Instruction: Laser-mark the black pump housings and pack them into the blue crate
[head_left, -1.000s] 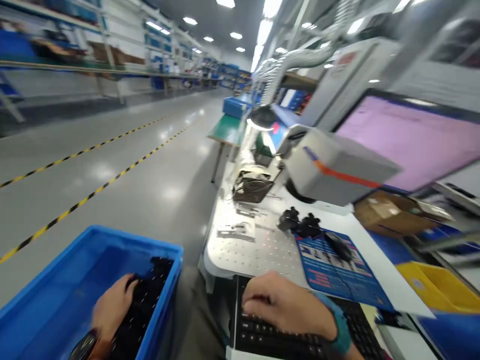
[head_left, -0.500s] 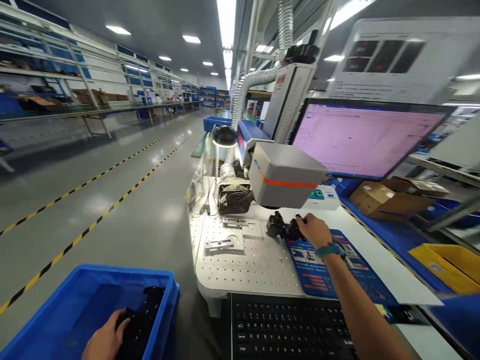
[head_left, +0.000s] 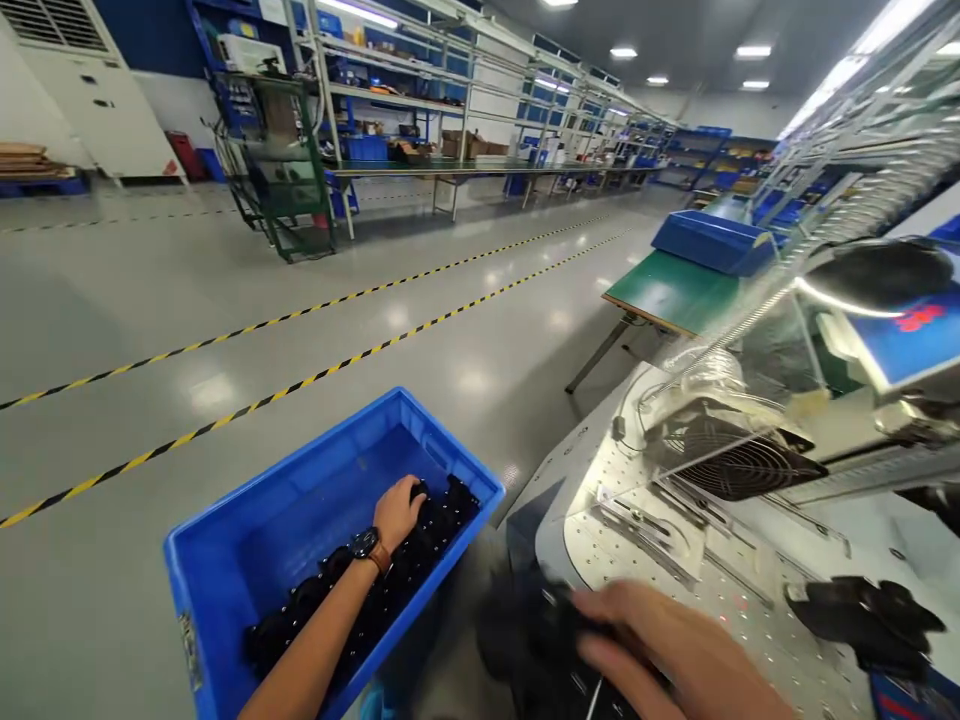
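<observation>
A deep blue plastic bin point(head_left: 259, 545) stands at lower left, with many black plastic parts point(head_left: 450, 515) piled along its near side. Inside it my left hand point(head_left: 397, 515), with a watch on the wrist, has its fingers closed around one black part at the pile's far end. My right hand point(head_left: 660, 640) is at the bottom, between bin and worktable, closed on another black part point(head_left: 540, 630); motion blurs both, so its exact kind is unclear. One more black part point(head_left: 862, 615) lies on the perforated white worktable point(head_left: 600, 545) at right.
Metal fixture plates point(head_left: 652, 535), a black fan point(head_left: 739, 460) and a clear shield are on the worktable. Behind stands a green table point(head_left: 675, 295) bearing a blue bin point(head_left: 712, 240). Yellow-black tape point(head_left: 300, 385) marks the floor; shelving stands farther back.
The view has swung left toward the bin. My right hand has come off the worktable, bringing a black part toward the bin. My left hand remains in the bin among the black parts.
</observation>
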